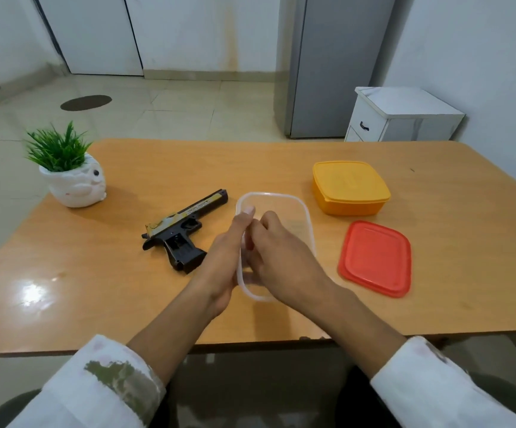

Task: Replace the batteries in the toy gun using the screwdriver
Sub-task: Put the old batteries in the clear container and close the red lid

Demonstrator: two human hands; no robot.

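Both hands meet over the clear box (304,217) — what they pinch, I cannot tell.
Toy gun (185,231) lies just left of the left hand (228,251) — nearer it than the right hand (281,254).

The open container (276,242) stands on the surface (102,291), near its front edge. The toy gun (182,230) lies just left of the container; the potted plant (71,177) stands farther left and behind. The loose lid (377,257) lies flat just right of the container, and the lidded box (349,186) stands behind and right. Both hands, left hand (228,251) and right hand (281,254), meet at the container's left rim.
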